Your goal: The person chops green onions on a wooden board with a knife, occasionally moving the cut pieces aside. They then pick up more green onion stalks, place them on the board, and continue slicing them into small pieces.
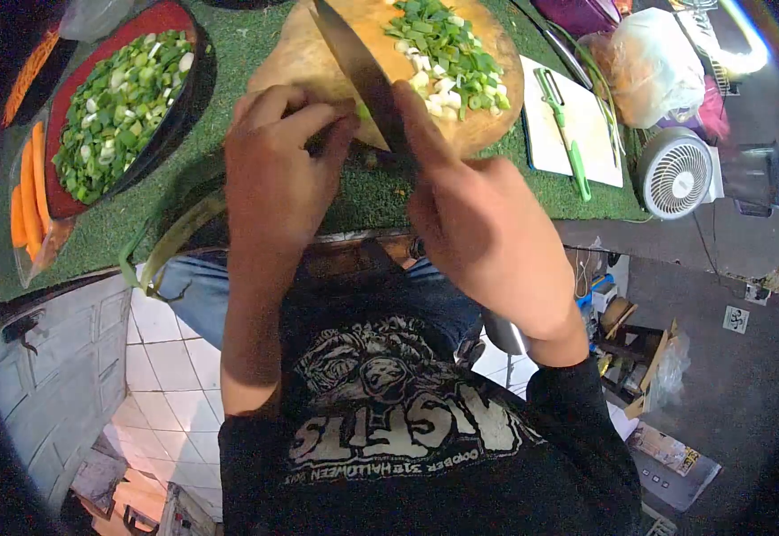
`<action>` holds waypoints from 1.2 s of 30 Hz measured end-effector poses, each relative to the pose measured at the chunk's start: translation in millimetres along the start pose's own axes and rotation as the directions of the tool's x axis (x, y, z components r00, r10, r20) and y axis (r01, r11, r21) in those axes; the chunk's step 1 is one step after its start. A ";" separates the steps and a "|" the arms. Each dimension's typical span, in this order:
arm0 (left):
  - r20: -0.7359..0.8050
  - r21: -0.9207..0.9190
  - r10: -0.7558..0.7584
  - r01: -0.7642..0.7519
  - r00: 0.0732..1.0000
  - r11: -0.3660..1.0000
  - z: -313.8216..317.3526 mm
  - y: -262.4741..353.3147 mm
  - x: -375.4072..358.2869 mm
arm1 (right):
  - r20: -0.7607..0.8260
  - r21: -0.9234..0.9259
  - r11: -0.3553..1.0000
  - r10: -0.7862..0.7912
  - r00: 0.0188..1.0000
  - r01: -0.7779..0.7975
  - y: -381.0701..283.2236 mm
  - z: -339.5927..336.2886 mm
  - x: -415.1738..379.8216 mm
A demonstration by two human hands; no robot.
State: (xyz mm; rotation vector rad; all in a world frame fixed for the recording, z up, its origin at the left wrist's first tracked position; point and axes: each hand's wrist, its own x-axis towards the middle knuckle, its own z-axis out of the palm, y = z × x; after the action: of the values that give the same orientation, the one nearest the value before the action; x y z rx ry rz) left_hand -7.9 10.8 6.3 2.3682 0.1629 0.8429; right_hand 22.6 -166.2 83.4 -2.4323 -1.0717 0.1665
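Note:
My right hand (487, 237) grips a kitchen knife (360, 67), its forefinger laid along the blade. The blade slants up and left over the round wooden cutting board (295, 58). Just left of the blade, my left hand (287, 152) is closed with bent fingers on a green onion (362, 110); only a bit of it shows at the fingertips. Long green onion leaves (179, 230) trail from behind my left wrist over the table edge. Chopped green onion (450, 58) lies on the board, right of the knife.
A red plate (164, 16) heaped with chopped green onion stands at left, beside bagged carrots (32, 192). On the right are a white cutting board (596, 134), a green peeler (572, 147), a small fan (678, 174) and a plastic bag (657, 67). Green turf-like matting (229, 45) covers the table.

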 end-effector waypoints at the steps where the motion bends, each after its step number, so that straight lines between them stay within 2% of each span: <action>1: -0.022 0.023 0.011 -0.010 1.000 1.000 1.4 -0.2 -0.3 | 0.005 -0.002 1.000 -0.002 1.000 0.002 -1.3 0.6 -0.3; 4: -0.022 0.006 -0.003 0.003 1.000 1.000 2.9 -0.7 -1.0 | 0.058 -0.002 0.997 0.074 0.996 -0.074 -4.3 6.7 3.1; 7: 0.054 0.012 0.037 -0.038 0.998 0.999 -1.6 -4.7 1.0 | -0.027 -0.013 1.000 -0.001 1.000 0.001 -2.5 19.9 15.7; 9: 0.053 0.025 0.036 -0.037 0.998 0.999 -3.0 -3.1 -1.9 | -0.132 -0.173 0.967 -0.211 0.969 0.187 4.4 26.6 27.1; 10: 0.053 0.032 0.036 -0.038 0.998 0.999 -4.1 -1.9 -3.8 | -0.134 -0.172 0.968 -0.209 0.969 0.185 6.7 24.8 28.4; 12: 0.026 0.001 0.054 -0.054 0.998 0.999 -4.0 -3.6 -3.8 | 0.008 -0.235 0.955 -0.187 0.982 0.184 12.9 15.2 30.2; 13: 0.005 -0.029 0.063 -0.063 0.998 0.998 -4.0 -4.4 -3.4 | 0.007 -0.240 0.952 -0.192 0.981 0.189 11.2 12.9 27.4; 15: -0.006 -0.065 0.044 -0.045 0.999 0.997 -2.8 -5.5 -1.1 | -0.062 -0.143 0.988 0.050 0.997 -0.059 5.6 10.7 16.9; 18: -0.030 -0.105 0.041 -0.044 0.999 0.993 -0.9 -7.8 2.7 | -0.040 -0.115 0.986 0.116 0.992 -0.120 1.5 -0.2 13.7; 24: 0.008 -0.089 0.055 -0.054 0.998 0.995 -1.6 -6.1 0.8 | 0.056 -0.114 0.990 0.091 0.994 -0.084 -12.2 -1.7 10.4; 26: -0.009 -0.101 0.043 -0.044 0.999 0.994 -0.1 -6.7 0.5 | 0.029 -0.149 0.987 0.068 0.997 -0.063 -10.8 4.2 9.1; 35: -0.031 -0.133 0.023 -0.027 0.999 0.991 2.0 -4.5 -0.3 | 0.106 -0.143 0.975 0.184 0.977 -0.168 -24.8 0.5 -9.2; 36: -0.041 -0.118 0.029 -0.033 0.999 0.992 2.8 -5.8 0.0 | 0.102 -0.206 0.965 0.186 0.977 -0.162 -27.8 3.0 -12.6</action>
State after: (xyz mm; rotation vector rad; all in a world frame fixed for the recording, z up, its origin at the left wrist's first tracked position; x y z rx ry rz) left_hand -5.7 14.1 1.3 2.2493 0.0893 0.8893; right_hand -5.3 -158.0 92.8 -2.7265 -0.9627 0.2801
